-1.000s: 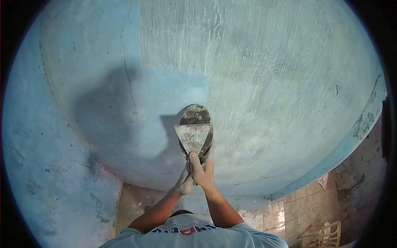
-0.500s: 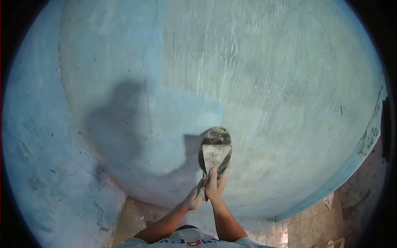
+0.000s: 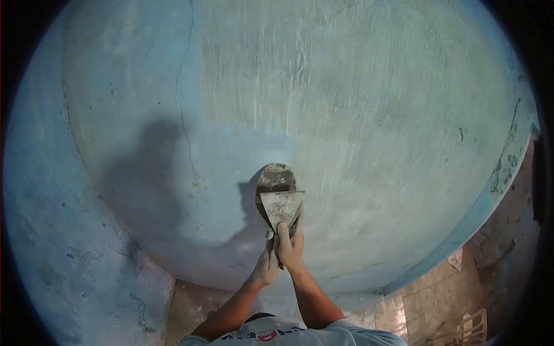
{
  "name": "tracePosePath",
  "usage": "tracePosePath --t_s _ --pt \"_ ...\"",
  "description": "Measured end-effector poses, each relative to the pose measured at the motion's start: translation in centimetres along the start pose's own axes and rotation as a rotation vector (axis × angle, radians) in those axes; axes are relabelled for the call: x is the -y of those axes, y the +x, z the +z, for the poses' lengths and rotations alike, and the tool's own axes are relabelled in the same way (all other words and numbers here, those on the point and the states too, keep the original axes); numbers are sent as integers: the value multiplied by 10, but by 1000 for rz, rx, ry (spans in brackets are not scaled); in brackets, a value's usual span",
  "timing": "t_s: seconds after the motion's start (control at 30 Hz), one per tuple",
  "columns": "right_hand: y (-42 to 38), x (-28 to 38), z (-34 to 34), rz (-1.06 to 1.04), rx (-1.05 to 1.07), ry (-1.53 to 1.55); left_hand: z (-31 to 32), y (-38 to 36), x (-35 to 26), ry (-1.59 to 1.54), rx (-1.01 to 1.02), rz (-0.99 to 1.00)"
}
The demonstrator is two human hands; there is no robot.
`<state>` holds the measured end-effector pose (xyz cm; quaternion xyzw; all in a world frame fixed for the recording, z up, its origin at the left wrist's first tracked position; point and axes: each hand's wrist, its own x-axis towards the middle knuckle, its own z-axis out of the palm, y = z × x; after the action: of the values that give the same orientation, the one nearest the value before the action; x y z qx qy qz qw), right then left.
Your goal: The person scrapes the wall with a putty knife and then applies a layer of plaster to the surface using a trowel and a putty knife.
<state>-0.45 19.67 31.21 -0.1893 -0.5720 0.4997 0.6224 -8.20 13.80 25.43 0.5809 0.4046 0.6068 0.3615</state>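
Observation:
My right hand [image 3: 290,249] is closed on a putty knife [image 3: 281,205], its thumb lying on the pale, triangular blade. Behind that blade is an oval, trowel-like tool [image 3: 276,172] with dark stains and whitish residue. My left hand [image 3: 266,267] is closed low down at the narrow end of this oval tool, close beside my right hand; the grip itself is mostly hidden. The blade overlaps the oval's lower half, and its right corner sticks out past the oval's edge. Both tools are in front of a blue wall [image 3: 231,164] partly coated in grey-green.
A long crack [image 3: 183,115] runs down the wall's left part. The adjoining left wall [image 3: 52,219] is worn and chipped. Tiled floor [image 3: 427,305] shows at lower right, with part of a pale plastic chair [image 3: 473,327]. My shadow [image 3: 147,173] falls on the wall.
The view has shifted, so wall and tools appear further left. The putty knife has turned slightly against the oval tool, its right corner now past the rim. Both hands keep their holds.

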Motion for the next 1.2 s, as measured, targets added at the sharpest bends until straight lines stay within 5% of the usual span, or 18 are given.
tracePosePath --t_s 0.17,0.27,0.37,0.63,0.8,0.97,1.2 --pt "-2 -22 -4 -54 -26 -49 -4 -1 6 71 -61 128" --pt "2 -24 -10 -69 -17 -63 -11 -2 28 11 27 -80" --pt "2 -14 0 -109 -52 -88 -5 -2 14 -81 -7 60" --pt "2 -27 2 -128 -71 -7 -8 -11 29 -135 -9 -144" --pt "5 -18 -3 -158 -50 -150 2 -10 19 -85 -16 59" --pt "-10 -7 4 64 -90 -29 -7 -19 39 -328 -15 -70" --pt "-20 -41 -8 56 -114 -46 -10 -7 66 348 -54 235"
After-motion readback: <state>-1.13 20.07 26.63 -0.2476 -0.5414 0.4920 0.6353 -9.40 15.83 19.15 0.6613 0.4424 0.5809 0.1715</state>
